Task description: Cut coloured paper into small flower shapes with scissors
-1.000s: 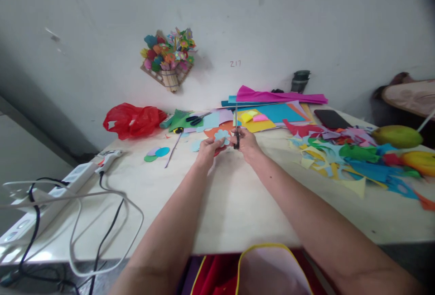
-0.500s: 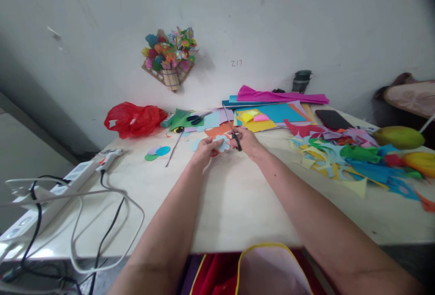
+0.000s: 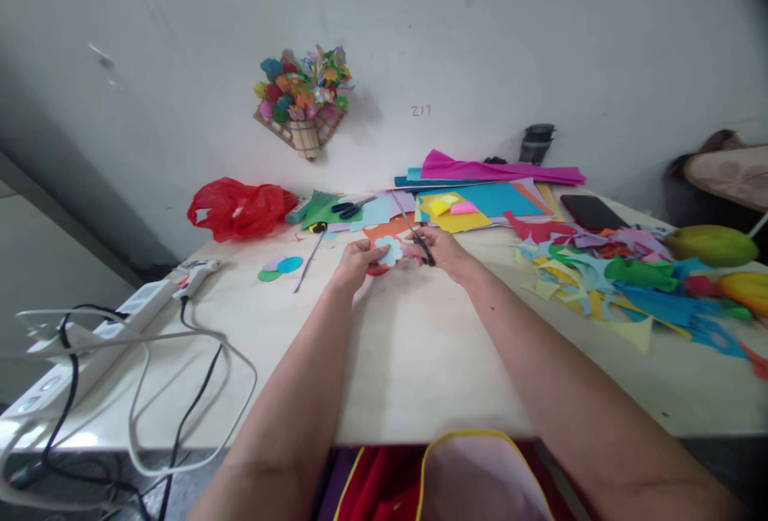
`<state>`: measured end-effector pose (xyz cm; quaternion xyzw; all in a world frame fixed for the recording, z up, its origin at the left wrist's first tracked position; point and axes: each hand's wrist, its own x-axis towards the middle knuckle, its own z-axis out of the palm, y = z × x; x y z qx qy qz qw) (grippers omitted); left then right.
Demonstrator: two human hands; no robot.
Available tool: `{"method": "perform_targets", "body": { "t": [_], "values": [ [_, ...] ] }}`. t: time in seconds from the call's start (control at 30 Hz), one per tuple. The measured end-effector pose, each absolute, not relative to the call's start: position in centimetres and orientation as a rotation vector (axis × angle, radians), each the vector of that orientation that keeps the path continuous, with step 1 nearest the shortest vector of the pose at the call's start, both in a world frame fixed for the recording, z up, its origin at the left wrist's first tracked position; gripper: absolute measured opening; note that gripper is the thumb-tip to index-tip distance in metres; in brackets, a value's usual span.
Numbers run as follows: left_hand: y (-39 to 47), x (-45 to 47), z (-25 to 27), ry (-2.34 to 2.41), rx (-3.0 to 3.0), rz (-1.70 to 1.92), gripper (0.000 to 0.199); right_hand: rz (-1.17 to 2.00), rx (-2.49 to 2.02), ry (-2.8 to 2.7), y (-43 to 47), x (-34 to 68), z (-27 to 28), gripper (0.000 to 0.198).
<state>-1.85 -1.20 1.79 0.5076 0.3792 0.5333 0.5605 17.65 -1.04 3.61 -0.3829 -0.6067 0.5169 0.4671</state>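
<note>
My left hand (image 3: 358, 260) pinches a light blue paper flower (image 3: 390, 250) with scalloped edges, thumb on top. Under these fingers shows a small red piece (image 3: 378, 270), which I cannot make out. Just to the right, my right hand (image 3: 445, 252) is closed round a pair of scissors (image 3: 426, 249) with dark handles. Their long blade points up and away to the left, apart from the flower's edge. Orange paper (image 3: 384, 230) lies on the table beyond both hands.
Paper sheets (image 3: 516, 199) are stacked at the back, with dark scissors (image 3: 353, 208) to their left. Coloured scraps (image 3: 600, 285) and a phone (image 3: 593, 212) lie right. Paper circles (image 3: 282, 266), a red plastic bag (image 3: 235, 210) and a power strip (image 3: 114, 329) with cables are left.
The flower has moved slightly left, away from my right hand, and faces the camera more fully. My right hand with the scissors has shifted a little right.
</note>
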Motion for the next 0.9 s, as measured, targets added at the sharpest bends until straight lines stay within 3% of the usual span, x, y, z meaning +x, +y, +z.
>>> {"method": "perform_targets", "body": {
  "t": [0.17,0.63,0.9],
  "values": [
    [-1.1,-2.4,2.0,0.858,1.185,1.321,0.041,1.363,-0.928,-1.688,-0.7,19.7,3.4,0.033],
    [-1.0,-4.0,2.3,0.819,1.171,1.312,0.039,1.583,-1.000,-1.905,-1.7,23.4,5.3,0.041],
    [-1.1,-4.0,2.2,0.822,1.178,1.274,0.037,1.636,-0.945,-1.975,-1.4,23.7,5.0,0.031]
  ]
}}
